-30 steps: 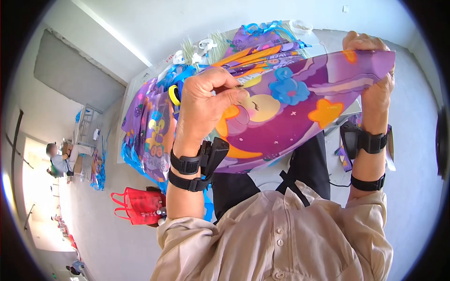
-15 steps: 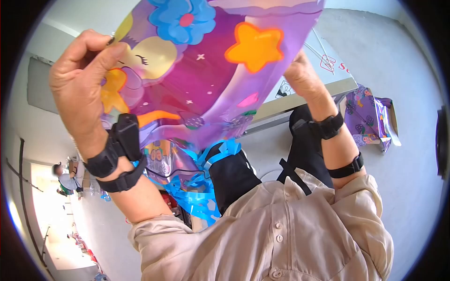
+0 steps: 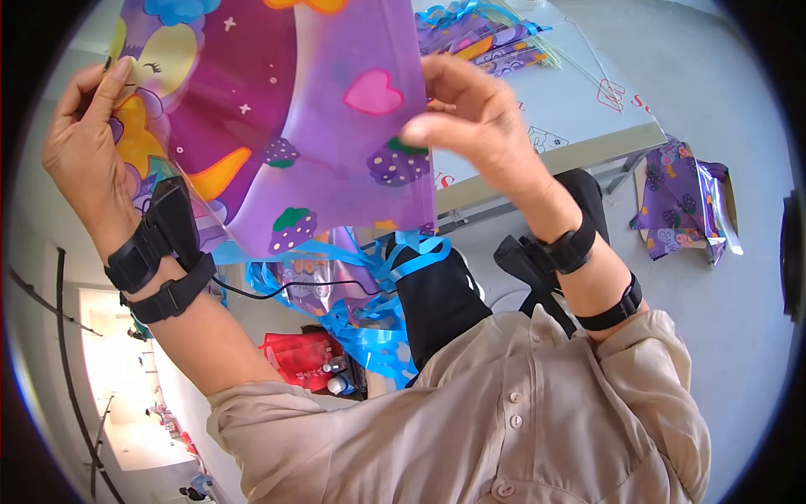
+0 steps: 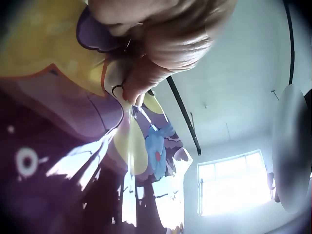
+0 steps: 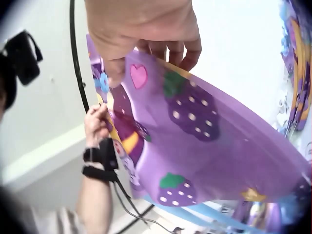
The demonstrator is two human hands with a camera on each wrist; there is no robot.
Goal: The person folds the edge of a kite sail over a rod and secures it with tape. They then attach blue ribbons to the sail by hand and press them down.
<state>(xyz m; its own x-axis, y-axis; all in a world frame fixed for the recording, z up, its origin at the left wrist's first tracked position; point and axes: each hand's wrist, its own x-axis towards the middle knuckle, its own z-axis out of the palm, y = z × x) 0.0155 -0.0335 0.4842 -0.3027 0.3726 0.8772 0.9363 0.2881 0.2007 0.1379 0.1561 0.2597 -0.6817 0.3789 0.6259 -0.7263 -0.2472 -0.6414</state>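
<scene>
Both hands hold a purple printed sheet (image 3: 311, 143) up in the air, on the near side of the desk (image 3: 579, 126) and touching nothing on it. The left hand (image 3: 84, 160) pinches the sheet's left edge between thumb and fingertips. The right hand (image 3: 470, 126) pinches the opposite edge, fingers curled over it and thumb pressed by the pink heart. Blue ribbons (image 3: 369, 319) trail below the sheet beside the desk's near left corner. A pile of similar sheets (image 3: 478, 38) lies at the far edge. Risk, as judged: the film looks thin and slick and is held only at two edges, so a loosened pinch could let one side drop, and the ribbons could snag on the desk's near edge or tangle. The right wrist view shows the strawberry prints and both grips at once. The left wrist view is too close and blurred to confirm finger placement. Only the head view shows the desk.
</scene>
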